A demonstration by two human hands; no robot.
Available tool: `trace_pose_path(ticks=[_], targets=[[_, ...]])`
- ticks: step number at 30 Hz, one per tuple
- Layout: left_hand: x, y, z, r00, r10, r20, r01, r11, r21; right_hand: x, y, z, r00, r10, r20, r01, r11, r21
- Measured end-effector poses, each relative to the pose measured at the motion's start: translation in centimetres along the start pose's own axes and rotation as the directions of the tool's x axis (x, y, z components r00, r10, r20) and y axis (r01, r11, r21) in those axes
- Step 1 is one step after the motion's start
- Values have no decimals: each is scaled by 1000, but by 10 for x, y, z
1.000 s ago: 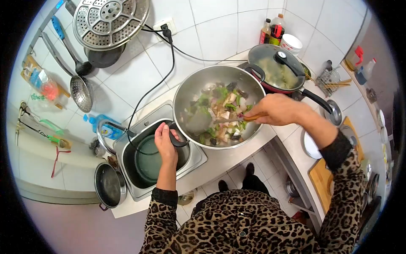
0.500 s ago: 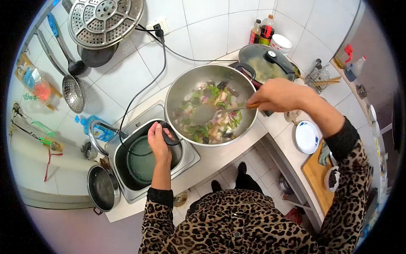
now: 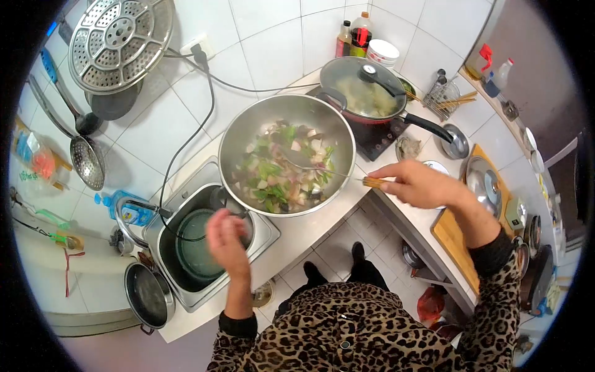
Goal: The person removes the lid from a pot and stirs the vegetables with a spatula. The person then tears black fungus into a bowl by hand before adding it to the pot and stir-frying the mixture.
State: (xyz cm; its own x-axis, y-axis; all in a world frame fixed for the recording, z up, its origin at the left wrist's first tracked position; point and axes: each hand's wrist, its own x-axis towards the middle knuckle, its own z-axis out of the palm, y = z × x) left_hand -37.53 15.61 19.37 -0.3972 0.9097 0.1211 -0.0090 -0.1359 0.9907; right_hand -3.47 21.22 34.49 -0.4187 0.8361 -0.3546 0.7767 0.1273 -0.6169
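Observation:
A large steel wok [image 3: 286, 155] holds chopped green, white and dark vegetables [image 3: 279, 180], with a little steam over them. My right hand [image 3: 415, 184] grips the wooden-handled end of a spatula [image 3: 334, 172], whose blade lies among the vegetables. Just below the wok's left side, my left hand [image 3: 227, 243] is over the sink's edge, apart from the wok handle. Its fingers are smeared by motion.
Behind the wok, a lidded red pan [image 3: 365, 93] stands on a black cooktop [image 3: 378, 137]. The sink [image 3: 197, 248] holds a basin of water. A pot [image 3: 149, 294] is left of it. On the right are a cutting board [image 3: 455, 245] and a steel bowl [image 3: 457, 142].
My left hand has let go of the wok handle and moved down. My right hand has drawn lower with the spatula. The camera view has shifted to the right.

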Motion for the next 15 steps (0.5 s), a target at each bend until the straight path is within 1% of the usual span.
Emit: trace_pose_path(ticks=[1, 2, 3, 4, 5, 6, 7, 8, 10, 11, 12, 13, 14, 15], targets=[[-13, 6, 22, 973, -135, 185, 153, 985, -84, 4, 20, 20, 982, -165, -90, 169, 985, 34], [-26, 13, 45, 890, -250, 381, 320, 938, -132, 8, 26, 37, 968, -210, -137, 214, 977, 21], [-41, 22, 72, 829, -297, 474, 428, 882, -197, 7, 27, 54, 968, -185, -172, 200, 977, 72], [-54, 30, 99, 743, -330, 582, 547, 800, -245, 6, 24, 69, 978, -103, -184, 128, 984, 127], [-59, 32, 116, 662, -397, 636, 668, 697, -260, 3, 19, 77, 990, -57, -132, 84, 973, 213], [-65, 25, 131, 710, -405, 576, 639, 715, -284, -3, 9, 86, 999, -3, -52, 36, 755, 655], [-65, 24, 141, 693, -408, 595, 676, 656, -337, 4, 8, 95, 994, 8, -105, 48, 850, 524], [-62, 25, 148, 679, -415, 606, 707, 594, -385, 6, 12, 112, 941, -42, -335, 188, 889, 418], [-63, 27, 164, 739, -406, 538, 634, 690, -349, 14, 23, 132, 885, -154, -440, 342, 856, 387], [-63, 23, 167, 774, -368, 515, 586, 723, -365, 7, 30, 125, 877, -115, -466, 323, 860, 396], [-67, 17, 170, 811, -326, 486, 532, 756, -382, -3, 39, 117, 912, -185, -365, 356, 800, 484], [-71, 21, 173, 824, -338, 454, 517, 775, -362, -14, 45, 109, 927, -273, -259, 375, 731, 570], [-74, 27, 174, 841, -346, 417, 497, 798, -341, -29, 62, 94, 926, -255, -277, 373, 729, 574], [-75, 27, 170, 803, -388, 453, 555, 765, -327, -50, 86, 70, 946, -208, -250, 316, 771, 553]])
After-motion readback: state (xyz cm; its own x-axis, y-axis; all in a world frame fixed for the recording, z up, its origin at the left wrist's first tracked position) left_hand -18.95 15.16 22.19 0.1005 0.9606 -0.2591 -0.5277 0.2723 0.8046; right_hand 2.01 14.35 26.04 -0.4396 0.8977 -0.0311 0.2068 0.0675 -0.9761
